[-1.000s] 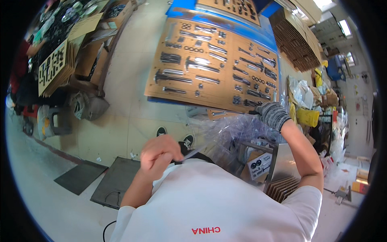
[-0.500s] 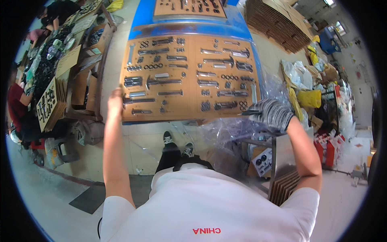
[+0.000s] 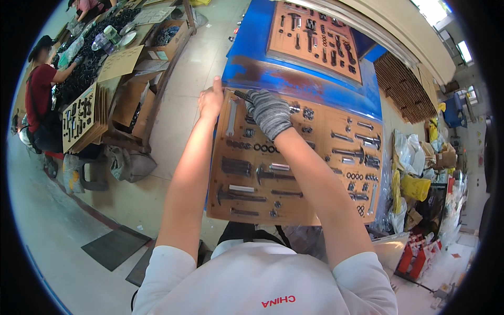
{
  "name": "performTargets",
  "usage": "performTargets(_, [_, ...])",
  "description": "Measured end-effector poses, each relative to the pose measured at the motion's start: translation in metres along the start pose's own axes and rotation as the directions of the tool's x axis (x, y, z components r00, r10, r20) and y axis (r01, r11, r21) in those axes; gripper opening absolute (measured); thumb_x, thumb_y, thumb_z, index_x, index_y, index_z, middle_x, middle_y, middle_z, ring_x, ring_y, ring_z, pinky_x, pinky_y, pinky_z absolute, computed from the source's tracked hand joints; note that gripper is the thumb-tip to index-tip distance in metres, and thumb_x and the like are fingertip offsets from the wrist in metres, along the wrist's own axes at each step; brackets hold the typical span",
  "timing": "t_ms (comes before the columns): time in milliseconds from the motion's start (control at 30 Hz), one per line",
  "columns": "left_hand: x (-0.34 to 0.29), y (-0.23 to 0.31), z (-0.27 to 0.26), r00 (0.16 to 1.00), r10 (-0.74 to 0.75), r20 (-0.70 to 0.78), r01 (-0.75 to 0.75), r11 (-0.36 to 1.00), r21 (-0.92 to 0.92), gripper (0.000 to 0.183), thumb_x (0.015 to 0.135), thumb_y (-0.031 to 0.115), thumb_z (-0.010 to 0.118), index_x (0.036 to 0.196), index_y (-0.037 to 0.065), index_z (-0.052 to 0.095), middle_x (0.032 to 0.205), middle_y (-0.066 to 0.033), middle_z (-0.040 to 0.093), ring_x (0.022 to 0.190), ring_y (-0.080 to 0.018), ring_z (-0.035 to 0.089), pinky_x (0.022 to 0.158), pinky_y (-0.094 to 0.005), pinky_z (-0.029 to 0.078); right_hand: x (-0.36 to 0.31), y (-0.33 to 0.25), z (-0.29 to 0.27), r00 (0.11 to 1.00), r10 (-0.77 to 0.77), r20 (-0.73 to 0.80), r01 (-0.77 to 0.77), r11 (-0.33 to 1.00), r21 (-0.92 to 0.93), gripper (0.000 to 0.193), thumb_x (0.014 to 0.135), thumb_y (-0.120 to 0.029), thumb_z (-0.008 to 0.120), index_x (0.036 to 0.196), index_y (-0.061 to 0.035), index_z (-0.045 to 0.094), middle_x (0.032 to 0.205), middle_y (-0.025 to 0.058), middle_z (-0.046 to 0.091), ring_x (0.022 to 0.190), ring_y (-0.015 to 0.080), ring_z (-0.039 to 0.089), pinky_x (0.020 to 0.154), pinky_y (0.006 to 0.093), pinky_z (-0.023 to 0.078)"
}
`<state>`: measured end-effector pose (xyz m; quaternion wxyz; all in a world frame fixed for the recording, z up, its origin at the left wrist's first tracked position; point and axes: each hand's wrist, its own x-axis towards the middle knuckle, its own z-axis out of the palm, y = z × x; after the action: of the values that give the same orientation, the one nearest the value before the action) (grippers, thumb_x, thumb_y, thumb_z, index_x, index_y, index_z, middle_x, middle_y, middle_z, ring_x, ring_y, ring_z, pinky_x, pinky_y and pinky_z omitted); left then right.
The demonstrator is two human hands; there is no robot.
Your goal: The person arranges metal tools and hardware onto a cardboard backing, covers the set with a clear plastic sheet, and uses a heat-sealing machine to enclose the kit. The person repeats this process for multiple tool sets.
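Observation:
A brown board (image 3: 320, 207) set with shiny metal tools and fittings lies before me on a blue surface. It bears a wrench (image 3: 231, 118), a hammer (image 3: 278, 175), rings and short bars. My left hand (image 3: 211, 101), bare, is closed at the board's far left corner, its thumb sticking up. My right hand (image 3: 269, 114), in a grey knitted glove, is closed round a slim dark tool (image 3: 241, 95) that points left toward that corner. What kind of tool it is cannot be made out. The right forearm hides some of the board's middle.
Beyond the blue surface (image 3: 257, 71) sits a similar board (image 3: 315, 63), under a pale overhead panel (image 3: 399, 31). Leftward, a person in red (image 3: 41, 86) sits at a bench heaped with black parts. Stacked brown sheets (image 3: 404, 86) and a yellow bag (image 3: 416, 187) are at right.
My right hand has swung from the board's near right corner to its far left corner, slim tool still in it. My left hand has moved up the left edge. The view has turned.

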<state>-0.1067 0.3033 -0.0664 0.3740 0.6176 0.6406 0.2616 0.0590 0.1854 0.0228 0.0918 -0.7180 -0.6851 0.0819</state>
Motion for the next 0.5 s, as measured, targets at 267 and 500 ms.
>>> performTargets(267, [0.023,-0.001,0.018,0.992,0.094,-0.083,-0.111,0.964,-0.240,0.020,0.086,0.021,0.077,0.094,0.002,0.077,0.097,-0.0096,0.069,0.092,-0.0167,0.064,0.080,-0.0335,0.050,0.037,-0.021,-0.010,0.977,0.078,0.200,-0.065,0.995,-0.073,0.024,0.098,-0.021,0.060,0.113,-0.0068,0.073,0.107,0.0171,0.072,0.094,0.0335,0.074,0.077,0.0490,0.060])
performTargets(500, [0.011,0.029,0.012,0.998,0.044,-0.045,-0.058,0.924,-0.378,0.019,0.089,0.025,0.077,0.093,0.006,0.076,0.112,-0.0069,0.054,0.090,-0.0149,0.054,0.084,-0.0301,0.046,-0.013,0.052,-0.017,0.985,0.118,0.129,-0.084,0.967,-0.241,0.022,0.097,-0.014,0.058,0.116,-0.0090,0.067,0.098,0.0122,0.074,0.089,0.0300,0.075,0.065,0.0453,0.060])
